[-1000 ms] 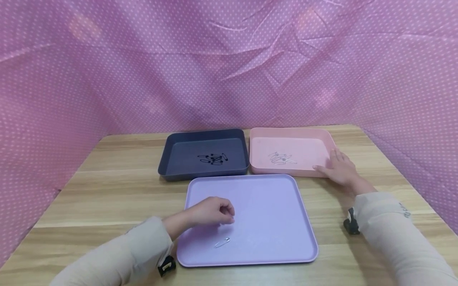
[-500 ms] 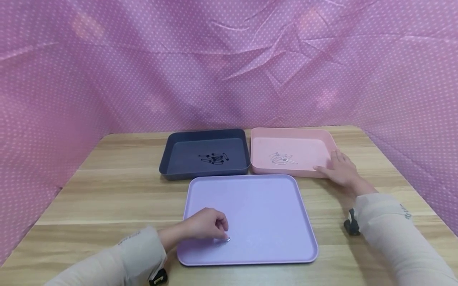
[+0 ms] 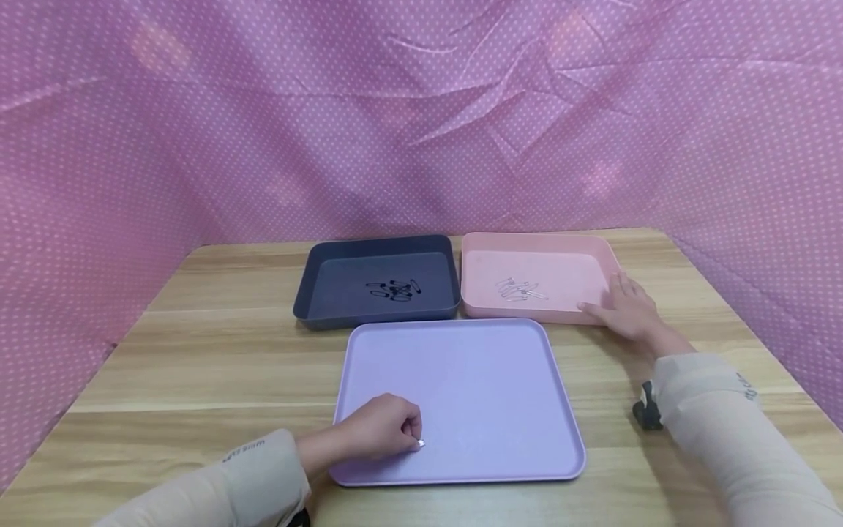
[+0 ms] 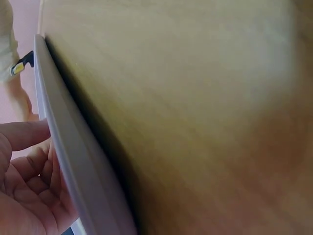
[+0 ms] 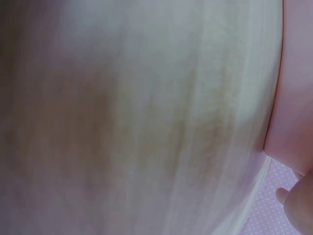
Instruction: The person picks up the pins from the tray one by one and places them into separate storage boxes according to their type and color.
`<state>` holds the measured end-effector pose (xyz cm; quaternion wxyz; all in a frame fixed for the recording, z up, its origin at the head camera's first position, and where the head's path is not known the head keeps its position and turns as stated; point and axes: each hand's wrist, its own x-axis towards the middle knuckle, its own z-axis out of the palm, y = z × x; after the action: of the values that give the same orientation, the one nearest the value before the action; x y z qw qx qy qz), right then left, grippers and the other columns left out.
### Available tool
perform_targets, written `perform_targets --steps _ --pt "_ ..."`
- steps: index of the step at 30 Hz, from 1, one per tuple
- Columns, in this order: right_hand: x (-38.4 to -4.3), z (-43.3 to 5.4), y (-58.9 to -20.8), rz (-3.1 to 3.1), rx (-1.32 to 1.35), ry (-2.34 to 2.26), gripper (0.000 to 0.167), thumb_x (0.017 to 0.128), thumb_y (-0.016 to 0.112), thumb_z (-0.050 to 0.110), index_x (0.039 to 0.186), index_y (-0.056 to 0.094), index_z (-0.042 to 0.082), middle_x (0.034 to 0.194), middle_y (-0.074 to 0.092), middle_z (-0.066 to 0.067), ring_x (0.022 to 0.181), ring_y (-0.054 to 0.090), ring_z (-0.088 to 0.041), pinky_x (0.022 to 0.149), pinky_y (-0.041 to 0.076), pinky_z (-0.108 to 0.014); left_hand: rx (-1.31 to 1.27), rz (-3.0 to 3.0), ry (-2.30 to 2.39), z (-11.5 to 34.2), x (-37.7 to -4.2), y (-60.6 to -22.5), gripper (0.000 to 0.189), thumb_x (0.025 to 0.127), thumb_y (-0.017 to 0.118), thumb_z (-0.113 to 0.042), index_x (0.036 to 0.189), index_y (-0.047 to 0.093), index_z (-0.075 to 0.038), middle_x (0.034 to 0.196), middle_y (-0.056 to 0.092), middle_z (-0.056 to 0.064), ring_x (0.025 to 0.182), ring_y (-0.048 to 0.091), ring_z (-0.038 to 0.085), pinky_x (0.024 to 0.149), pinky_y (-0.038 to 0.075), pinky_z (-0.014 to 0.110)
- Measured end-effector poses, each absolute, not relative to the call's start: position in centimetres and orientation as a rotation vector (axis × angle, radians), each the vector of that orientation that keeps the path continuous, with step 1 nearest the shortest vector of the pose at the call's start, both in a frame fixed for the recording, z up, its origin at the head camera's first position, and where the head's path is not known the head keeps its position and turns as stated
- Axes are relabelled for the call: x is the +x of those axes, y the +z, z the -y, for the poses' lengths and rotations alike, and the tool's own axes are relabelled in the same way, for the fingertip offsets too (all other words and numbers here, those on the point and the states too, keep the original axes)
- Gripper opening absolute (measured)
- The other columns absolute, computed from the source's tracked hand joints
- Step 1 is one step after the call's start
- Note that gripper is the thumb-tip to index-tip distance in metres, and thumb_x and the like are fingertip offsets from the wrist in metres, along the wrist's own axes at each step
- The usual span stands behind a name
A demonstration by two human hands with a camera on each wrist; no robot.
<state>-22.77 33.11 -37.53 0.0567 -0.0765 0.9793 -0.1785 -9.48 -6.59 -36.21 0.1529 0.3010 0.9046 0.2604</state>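
Note:
Low over the lilac tray (image 3: 490,395), my left hand (image 3: 382,427) has curled fingers and pinches a silver safety pin (image 3: 421,443). Only the pin's end shows past the fingertips. In the left wrist view the curled left hand (image 4: 32,191) appears beside the tray's edge (image 4: 80,142); the pin is hidden there. My right hand (image 3: 628,311) rests on the near right corner of the pink tray (image 3: 566,274), fingers extended along its side and thumb at the front rim. Silver safety pins (image 3: 518,290) lie inside that tray. The right wrist view catches part of the hand (image 5: 301,205) by the pink wall (image 5: 298,83).
A dark grey tray (image 3: 339,285) holding several black safety pins (image 3: 395,290) stands left of the pink one, behind the lilac tray. All sit on a wooden table (image 3: 217,351). Pink dotted cloth (image 3: 421,124) hangs round the back and sides.
My left hand has come down and toward me over the lilac tray onto the silver safety pin, which its fingers now mostly cover. The right hand has stayed at the pink tray.

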Motion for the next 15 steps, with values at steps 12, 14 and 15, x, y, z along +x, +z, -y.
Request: perform_targets --steps 12,14,15 --pt "-22.89 -33.19 -37.69 -2.963 -0.213 -0.565 0.098 0.082 0.034 0.059 0.127 -0.007 -0.018 0.132 -0.012 -0.035 0.119 -0.005 -0.051 0.093 -0.001 -0.058 0.856 -2.589 0.689 6.37 -9.86 -35.84 0.019 0.073 0.066 -0.014 0.059 0.053 -0.016 0.053 0.044 -0.012 0.053 0.04 0.001 0.055 0.035 0.018" --pt "-22.89 -33.25 -37.78 -2.969 -0.199 -0.594 0.099 0.082 0.035 0.06 0.128 -0.006 -0.017 0.133 -0.011 -0.034 0.12 -0.004 -0.05 0.093 -0.001 -0.058 0.859 -2.588 0.696 6.17 -10.13 -35.72 0.018 0.075 0.064 -0.014 0.06 0.053 -0.016 0.055 0.045 -0.013 0.053 0.041 0.001 0.055 0.036 0.018" --pt "-22.88 -33.25 -37.79 -2.97 -0.196 -0.607 0.099 0.081 0.036 0.059 0.128 -0.006 -0.017 0.133 -0.011 -0.034 0.12 -0.004 -0.05 0.093 -0.001 -0.058 0.861 -2.593 0.7 6.04 -10.28 -35.65 0.018 0.076 0.063 -0.014 0.061 0.053 -0.016 0.056 0.046 -0.013 0.054 0.042 0.002 0.055 0.036 0.019"
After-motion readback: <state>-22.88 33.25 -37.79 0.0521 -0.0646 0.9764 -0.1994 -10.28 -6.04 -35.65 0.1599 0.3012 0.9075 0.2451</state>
